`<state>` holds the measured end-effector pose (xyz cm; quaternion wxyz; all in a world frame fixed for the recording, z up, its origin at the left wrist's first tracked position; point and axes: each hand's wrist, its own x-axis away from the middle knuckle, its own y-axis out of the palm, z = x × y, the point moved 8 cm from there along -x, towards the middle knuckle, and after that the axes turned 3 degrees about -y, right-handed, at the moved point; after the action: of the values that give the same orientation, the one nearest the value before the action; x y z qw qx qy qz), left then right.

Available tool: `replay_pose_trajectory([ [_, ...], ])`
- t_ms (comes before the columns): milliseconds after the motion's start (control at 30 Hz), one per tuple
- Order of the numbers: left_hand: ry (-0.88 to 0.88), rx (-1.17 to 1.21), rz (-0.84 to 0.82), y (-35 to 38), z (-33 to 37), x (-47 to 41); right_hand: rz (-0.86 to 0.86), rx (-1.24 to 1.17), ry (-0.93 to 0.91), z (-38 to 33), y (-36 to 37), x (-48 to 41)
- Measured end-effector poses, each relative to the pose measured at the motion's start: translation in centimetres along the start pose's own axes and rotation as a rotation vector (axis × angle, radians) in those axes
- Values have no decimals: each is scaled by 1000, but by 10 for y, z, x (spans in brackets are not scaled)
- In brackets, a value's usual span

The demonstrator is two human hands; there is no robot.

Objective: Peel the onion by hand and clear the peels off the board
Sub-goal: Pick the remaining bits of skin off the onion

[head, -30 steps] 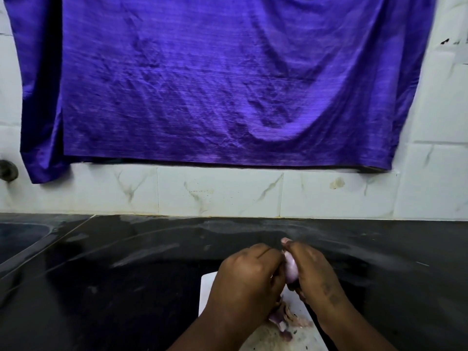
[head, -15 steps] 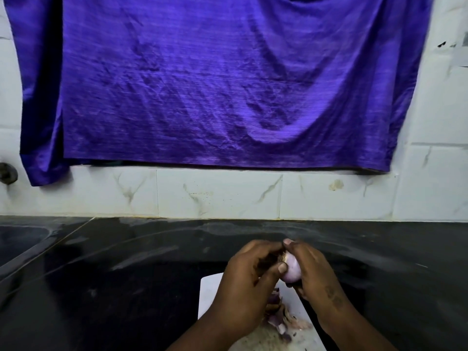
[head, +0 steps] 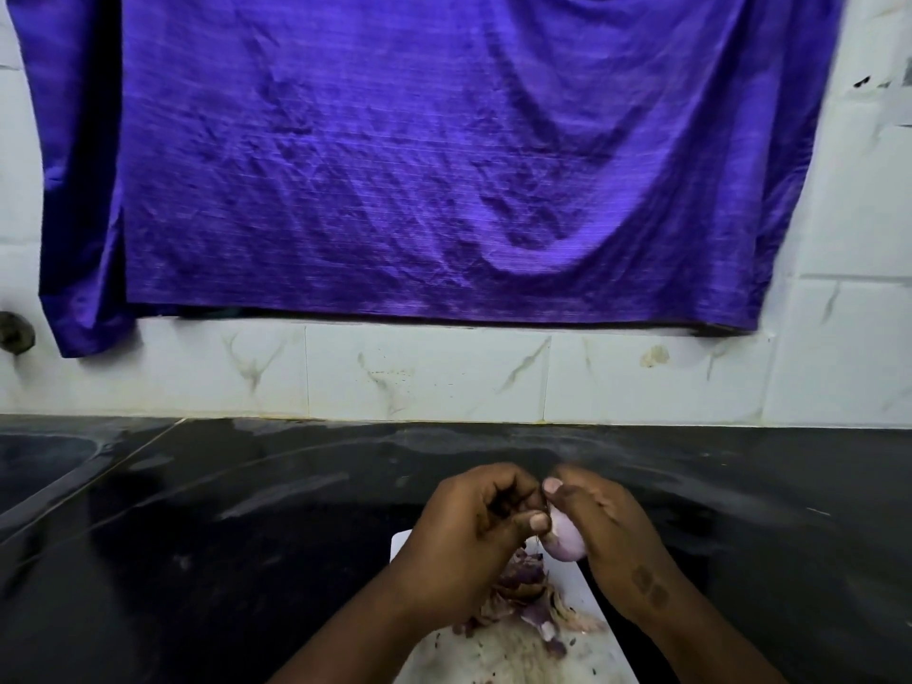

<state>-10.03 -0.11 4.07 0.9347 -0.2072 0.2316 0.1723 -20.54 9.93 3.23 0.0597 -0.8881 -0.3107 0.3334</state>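
The right hand (head: 609, 528) cups the onion (head: 566, 535) above the far end of the white cutting board (head: 402, 544), fingers curled round its back and thumb laid over its top; the left hand (head: 471, 528) has its fingers curled, its thumb pressed to its forefinger right at the onion's upper left side, a narrow pinch that seems to hold a shred of skin, though the shred is too fine to make out; a second ago the left fingers lay over the bulb and hid most of it, and now they have drawn back to that edge, so more of the pale pink flesh shows; this suggests that the onion is nearly bare and only scraps are left; the peels (head: 523, 592) lie heaped on the board beneath the hands, not yet cleared; the black countertop (head: 222, 525) runs back to a tiled wall (head: 434, 372) hung with a purple cloth (head: 419, 165).
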Motion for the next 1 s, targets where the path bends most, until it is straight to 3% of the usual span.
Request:
replay_pose_trajectory([
  [133, 34, -99, 19, 2, 12, 1, -11, -365, 116, 9, 5, 5],
  [233, 55, -179, 28, -1, 14, 0, 49, -434, 232, 26, 13, 8],
  [333, 46, -131, -56, 7, 13, 5, 304, -498, 334, 39, -14, 7],
  [400, 2, -97, -81, 11, 7, 7, 368, -462, 354, 47, -32, 10],
  [500, -40, -224, -23, 5, -4, 3, 307, -459, 341, 46, -18, 5],
  [567, 1, -379, 55, -1, -3, 3, 235, -560, 237, 33, -5, 1],
  [700, 72, -457, 226, -12, 5, 6, 62, -616, 125, 16, 1, -3],
  [800, 94, -369, 261, -11, 7, 6, -41, -576, 115, 10, 6, -1],
  [1000, 147, -197, 316, -19, 11, 6, -74, -655, 100, 8, 7, -1],
])
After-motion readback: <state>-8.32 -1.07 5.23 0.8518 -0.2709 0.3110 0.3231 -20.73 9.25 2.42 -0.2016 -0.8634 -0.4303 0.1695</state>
